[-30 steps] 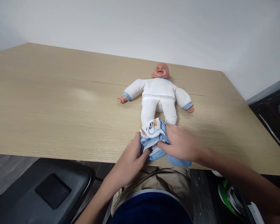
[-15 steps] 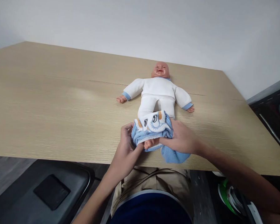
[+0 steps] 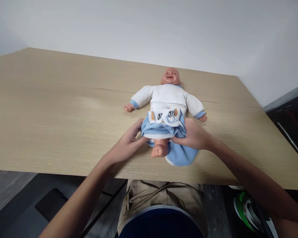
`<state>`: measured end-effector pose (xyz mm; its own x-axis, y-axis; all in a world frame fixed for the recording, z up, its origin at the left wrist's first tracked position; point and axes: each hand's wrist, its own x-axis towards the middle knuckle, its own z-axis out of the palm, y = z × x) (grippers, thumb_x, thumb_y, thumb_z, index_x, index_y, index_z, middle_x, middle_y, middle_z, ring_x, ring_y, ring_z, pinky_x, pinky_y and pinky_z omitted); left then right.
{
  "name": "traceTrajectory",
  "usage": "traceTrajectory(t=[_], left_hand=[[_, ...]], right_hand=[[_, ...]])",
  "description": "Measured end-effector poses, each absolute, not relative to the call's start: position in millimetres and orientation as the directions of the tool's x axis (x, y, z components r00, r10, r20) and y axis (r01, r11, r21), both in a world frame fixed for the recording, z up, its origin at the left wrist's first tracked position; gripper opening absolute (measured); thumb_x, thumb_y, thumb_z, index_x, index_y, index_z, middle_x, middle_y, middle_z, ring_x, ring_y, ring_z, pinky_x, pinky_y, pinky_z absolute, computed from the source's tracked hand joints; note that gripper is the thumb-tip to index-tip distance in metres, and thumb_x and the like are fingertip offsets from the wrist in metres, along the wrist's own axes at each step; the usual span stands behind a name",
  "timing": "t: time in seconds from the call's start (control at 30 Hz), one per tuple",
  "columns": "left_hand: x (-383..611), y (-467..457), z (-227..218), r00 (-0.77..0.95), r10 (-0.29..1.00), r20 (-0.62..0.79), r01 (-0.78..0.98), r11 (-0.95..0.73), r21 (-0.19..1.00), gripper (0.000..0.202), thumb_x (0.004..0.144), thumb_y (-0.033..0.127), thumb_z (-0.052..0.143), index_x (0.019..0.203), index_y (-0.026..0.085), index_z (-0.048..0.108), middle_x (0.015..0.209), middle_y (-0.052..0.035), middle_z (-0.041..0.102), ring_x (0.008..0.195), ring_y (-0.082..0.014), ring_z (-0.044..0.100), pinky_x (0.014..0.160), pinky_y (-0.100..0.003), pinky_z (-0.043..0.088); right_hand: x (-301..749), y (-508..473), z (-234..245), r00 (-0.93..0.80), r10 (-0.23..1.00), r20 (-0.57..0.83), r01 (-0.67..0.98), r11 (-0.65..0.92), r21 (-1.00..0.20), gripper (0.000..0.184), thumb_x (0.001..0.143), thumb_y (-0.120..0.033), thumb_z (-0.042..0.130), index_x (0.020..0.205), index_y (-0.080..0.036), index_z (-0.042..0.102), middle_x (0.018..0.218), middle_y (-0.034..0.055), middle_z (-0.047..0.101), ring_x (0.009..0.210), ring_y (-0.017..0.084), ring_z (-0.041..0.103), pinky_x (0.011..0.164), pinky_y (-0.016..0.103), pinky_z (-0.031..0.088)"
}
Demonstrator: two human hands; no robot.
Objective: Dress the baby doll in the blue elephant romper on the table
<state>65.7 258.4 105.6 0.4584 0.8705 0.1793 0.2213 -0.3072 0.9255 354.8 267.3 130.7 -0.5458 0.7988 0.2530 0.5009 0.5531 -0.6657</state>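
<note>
A baby doll (image 3: 168, 94) in a white top with blue cuffs lies face up, its head away from me. Bunched around its legs is a blue-and-white terry garment (image 3: 164, 127) with embroidered eyes; it looks like doll pants. My left hand (image 3: 132, 137) pinches the garment's left side. On the opposite side, my right hand (image 3: 195, 134) grips its edge, thumb in front and fingers hidden behind. One bare doll foot (image 3: 160, 150) sticks out of the near opening. Beside it, a loose blue part of the garment (image 3: 182, 153) lies flat on the table, and the other foot is hidden.
The wooden table (image 3: 64, 132) reaches back to a white wall (image 3: 139, 29). Below its front edge at left is a dark chair seat (image 3: 22, 201) with a flat black item (image 3: 51, 203) on it. Green and white round things (image 3: 245, 211) sit low at right.
Both hands have pulled the garment away from me, higher up the doll's legs. More of the one foot now shows out of the near opening.
</note>
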Motion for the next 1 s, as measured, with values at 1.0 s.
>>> traceTrajectory(t=[1.0], left_hand=[[49,349,136,0.563,0.819,0.108,0.334,-0.346,0.877,0.054,0.094,0.047,0.087,0.138,0.023,0.068,0.132,-0.0108,0.074,0.122,-0.0292,0.069,0.115,-0.049,0.056]], right_hand=[[417,281,109,-0.517,0.846,-0.130,-0.017,-0.162,-0.987,0.063,0.077,-0.057,0.104,0.121,-0.027,0.071,0.105,0.0002,0.071,0.095,0.021,0.070,0.084,0.031,0.059]])
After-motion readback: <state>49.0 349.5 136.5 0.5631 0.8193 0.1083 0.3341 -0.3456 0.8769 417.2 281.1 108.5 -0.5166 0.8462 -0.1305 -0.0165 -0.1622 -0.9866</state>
